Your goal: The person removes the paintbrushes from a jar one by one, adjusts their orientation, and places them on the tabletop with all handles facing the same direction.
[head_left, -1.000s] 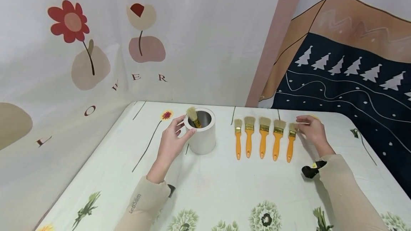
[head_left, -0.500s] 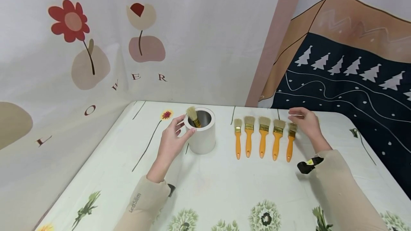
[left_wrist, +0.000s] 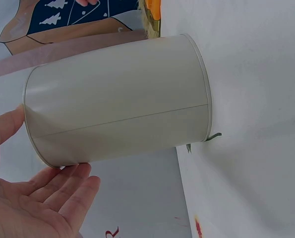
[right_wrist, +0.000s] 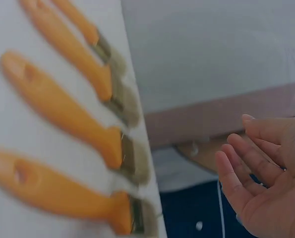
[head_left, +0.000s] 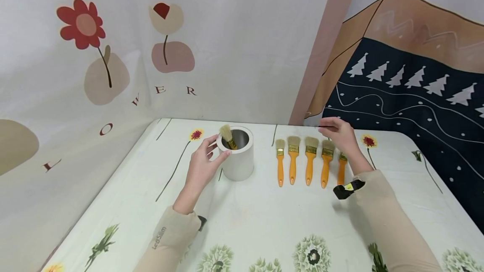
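Note:
A white cylindrical can (head_left: 241,165) with a dark hollow inside stands upright on the table. One paintbrush (head_left: 228,137) leans inside it, bristles up against the left rim. My left hand (head_left: 202,163) holds the can near its top, thumb on the near side and fingers on the left. Several paintbrushes (right_wrist: 60,104) with orange handles lie side by side to the right of the can, bristles pointing away. Above the bristle ends at the right of that row hovers my right hand (head_left: 340,135), fingers loosely bent and holding nothing. It partly covers the rightmost paintbrush (head_left: 342,166).
A white flower-print cloth (head_left: 264,217) covers the table. Behind it hangs a pale curtain (head_left: 242,53) with flowers and letters, and to the right a dark panel (head_left: 423,112) with white trees. A black wrist camera (head_left: 344,190) sits under the right sleeve.
My right hand has moved left from beside the rightmost paintbrush to above and behind the row's right end. My left hand, the can and the brushes have stayed put.

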Demonstrator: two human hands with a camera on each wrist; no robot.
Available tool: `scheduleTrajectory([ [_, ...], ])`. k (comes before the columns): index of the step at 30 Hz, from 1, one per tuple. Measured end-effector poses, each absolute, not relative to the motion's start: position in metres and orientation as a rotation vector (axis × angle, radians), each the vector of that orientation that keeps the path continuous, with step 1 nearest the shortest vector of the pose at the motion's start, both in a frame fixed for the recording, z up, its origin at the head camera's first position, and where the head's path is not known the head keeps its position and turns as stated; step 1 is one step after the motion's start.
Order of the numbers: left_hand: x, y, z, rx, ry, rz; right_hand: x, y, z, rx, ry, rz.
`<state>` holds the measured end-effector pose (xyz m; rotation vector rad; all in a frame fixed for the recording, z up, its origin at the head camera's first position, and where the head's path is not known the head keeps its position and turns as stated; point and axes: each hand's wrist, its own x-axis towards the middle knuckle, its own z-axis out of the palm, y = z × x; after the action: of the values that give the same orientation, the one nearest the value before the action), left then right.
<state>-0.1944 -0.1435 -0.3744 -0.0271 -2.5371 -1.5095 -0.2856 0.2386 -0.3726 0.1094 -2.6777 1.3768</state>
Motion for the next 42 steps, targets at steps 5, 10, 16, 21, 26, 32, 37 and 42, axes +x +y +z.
scheduleTrajectory([
  [5, -0.194, -0.143, -0.373, -0.021, -2.539, -1.505, -0.287, 0.222, -0.365, 0.165, -2.665, 1.418],
  [10, -0.193, -0.144, -0.373, -0.017, -2.538, -1.502, -0.287, 0.206, -0.359, 0.245, -2.638, 1.468],
  [16, -0.194, -0.144, -0.374, -0.011, -2.542, -1.509, -0.286, 0.188, -0.354, 0.328, -2.611, 1.515],
  [21, -0.194, -0.144, -0.375, -0.008, -2.543, -1.508, -0.284, 0.175, -0.350, 0.381, -2.595, 1.533],
  [26, -0.195, -0.144, -0.375, -0.012, -2.543, -1.503, -0.283, 0.164, -0.348, 0.406, -2.584, 1.570],
  [32, -0.195, -0.144, -0.376, -0.008, -2.544, -1.501, -0.282, 0.151, -0.347, 0.486, -2.548, 1.597],
  [37, -0.195, -0.144, -0.375, -0.001, -2.539, -1.505, -0.279, 0.137, -0.344, 0.517, -2.547, 1.627],
  [42, -0.195, -0.142, -0.375, -0.006, -2.536, -1.503, -0.277, 0.123, -0.340, 0.526, -2.531, 1.657],
])
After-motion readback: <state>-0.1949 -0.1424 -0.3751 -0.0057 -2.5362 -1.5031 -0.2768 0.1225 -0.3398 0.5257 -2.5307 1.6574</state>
